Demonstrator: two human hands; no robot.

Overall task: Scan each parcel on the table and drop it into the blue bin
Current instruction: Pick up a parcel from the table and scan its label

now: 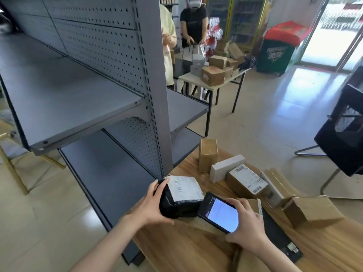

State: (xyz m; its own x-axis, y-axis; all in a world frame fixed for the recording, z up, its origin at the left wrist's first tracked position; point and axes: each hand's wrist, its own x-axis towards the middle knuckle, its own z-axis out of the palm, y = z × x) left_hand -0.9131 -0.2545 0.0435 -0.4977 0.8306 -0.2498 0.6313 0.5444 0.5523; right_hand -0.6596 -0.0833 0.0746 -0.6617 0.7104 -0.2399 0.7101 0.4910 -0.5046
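Note:
My left hand (pixel 152 205) grips a black plastic-wrapped parcel (pixel 179 205) with a white barcode label on top, at the left edge of the wooden table (pixel 196 250). My right hand (pixel 246 226) holds a phone (pixel 219 212) with a lit screen, right beside the parcel. More parcels lie on the table behind: a tall brown box (pixel 208 154), a grey box (pixel 225 169), a labelled carton (pixel 245 180) and a brown box (pixel 312 211) at the right. No blue bin is in view.
A grey metal shelf unit (pixel 98 85) stands close on the left of the table. A black chair (pixel 343 134) is at the right. Farther back, two people stand at a white table (pixel 196 78) stacked with boxes. A flat black item (pixel 279 236) lies under my right wrist.

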